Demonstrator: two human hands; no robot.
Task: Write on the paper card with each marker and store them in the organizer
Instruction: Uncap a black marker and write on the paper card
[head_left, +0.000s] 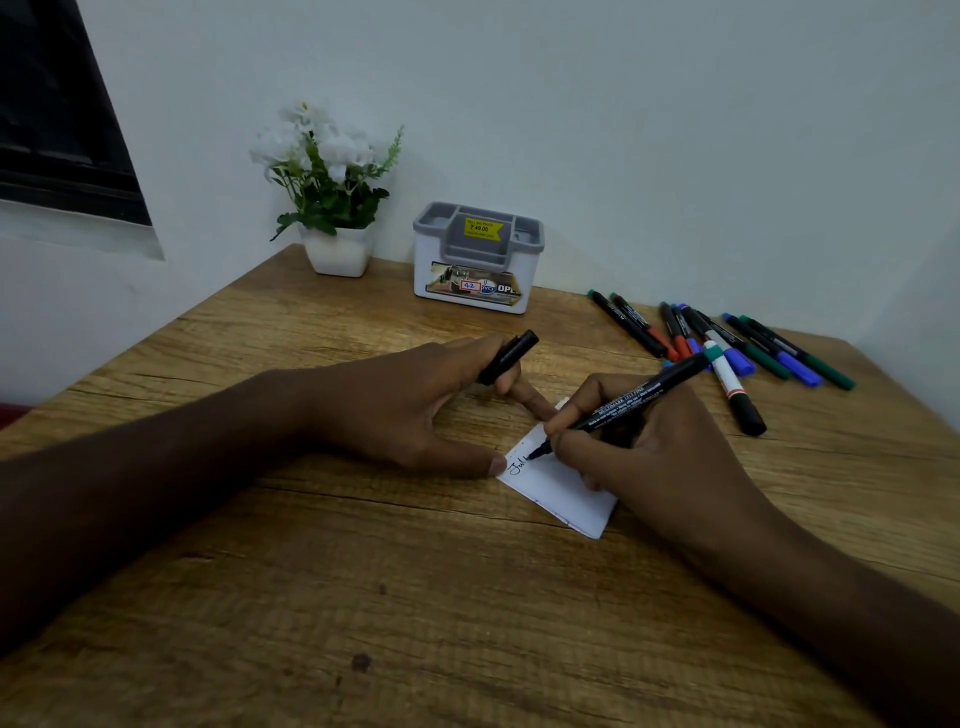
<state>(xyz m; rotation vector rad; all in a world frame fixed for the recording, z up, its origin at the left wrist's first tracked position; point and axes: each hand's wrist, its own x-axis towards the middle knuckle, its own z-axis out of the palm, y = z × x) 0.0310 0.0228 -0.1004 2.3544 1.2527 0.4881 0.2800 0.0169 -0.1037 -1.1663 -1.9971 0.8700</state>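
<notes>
A small white paper card (563, 491) lies on the wooden table (363, 571), with a few handwritten letters at its left end. My right hand (654, 447) grips an uncapped black marker (623, 402), its tip touching the card. My left hand (415, 405) pins the card's left corner with thumb and a fingertip, and holds the black marker cap (506, 357) between its fingers. The grey and white organizer (478, 257) stands at the back, apart from both hands. Several capped markers (727, 343) lie in a loose pile to the right.
A white pot with white flowers (332, 192) stands left of the organizer near the wall. A white-bodied marker (732, 387) lies closest to my right hand. The table's right edge meets the wall corner. A dark window frame (57, 114) is at upper left.
</notes>
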